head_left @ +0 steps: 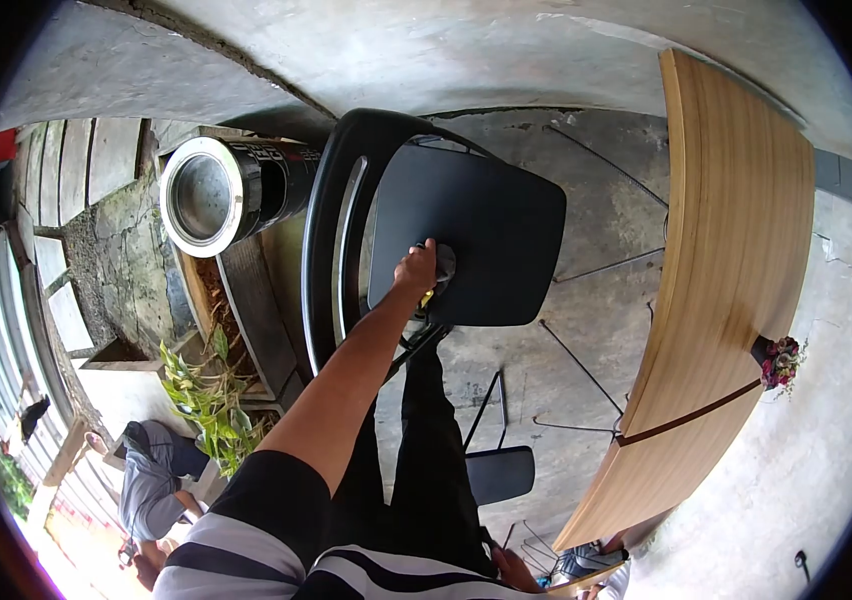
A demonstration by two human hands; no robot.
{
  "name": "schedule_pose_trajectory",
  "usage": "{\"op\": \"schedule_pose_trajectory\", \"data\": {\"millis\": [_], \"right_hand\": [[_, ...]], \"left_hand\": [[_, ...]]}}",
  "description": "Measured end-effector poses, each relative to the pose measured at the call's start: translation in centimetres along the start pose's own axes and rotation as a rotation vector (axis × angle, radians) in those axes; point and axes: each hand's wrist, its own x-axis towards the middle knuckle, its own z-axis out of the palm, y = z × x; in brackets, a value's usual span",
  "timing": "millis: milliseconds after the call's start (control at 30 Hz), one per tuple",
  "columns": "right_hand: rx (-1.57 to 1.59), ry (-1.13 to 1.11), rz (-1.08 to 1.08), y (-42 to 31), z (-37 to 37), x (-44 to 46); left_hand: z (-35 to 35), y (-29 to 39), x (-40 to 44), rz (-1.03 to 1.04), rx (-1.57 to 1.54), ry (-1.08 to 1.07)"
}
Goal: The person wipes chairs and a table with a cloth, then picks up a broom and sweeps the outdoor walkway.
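Note:
My left hand reaches onto the black seat of a chair. Its fingers are closed around a dark grey, cloth-like item pressed to the seat. Something small and yellow shows just below the hand. The chair's curved black backrest stands left of the seat. Near the bottom edge, what looks like my right hand shows in part beside my striped shirt, close to a dark object; its fingers are too unclear to read.
A long wooden table stands at the right, with a small flower pot on it. Left of the chair are a metal-rimmed cylinder and a leafy plant. A dark stool is below. People are at lower left and bottom right.

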Motion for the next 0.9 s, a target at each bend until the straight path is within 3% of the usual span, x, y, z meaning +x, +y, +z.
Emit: {"op": "schedule_pose_trajectory", "data": {"millis": [33,100,233,700,833,900], "right_hand": [[-0.016,0.017,-0.014,4.6,0.8,-1.2],[-0.041,0.051,-0.043,7.2,1.6,-1.6],[-0.076,0.133,-0.101,8.8,3.4,-2.7],[-0.223,0.443,-0.337,12.1,9.8,-3.2],[-0.276,0.479,-0.382,9.4,8.4,-5.0],[-0.104,0.515,-0.333,7.2,7.3,-5.6]], "left_hand": [[0.1,0.0,0.1,0.002,-0.002,0.010],[0.0,-0.1,-0.1,0.009,0.000,0.028],[0.1,0.0,-0.2,0.004,0.001,0.063],[0.9,0.0,0.0,0.019,0.037,0.113],[0.5,0.2,-0.4,0.001,0.039,0.115],[0.5,0.1,-0.6,0.013,0.052,0.121]]}}
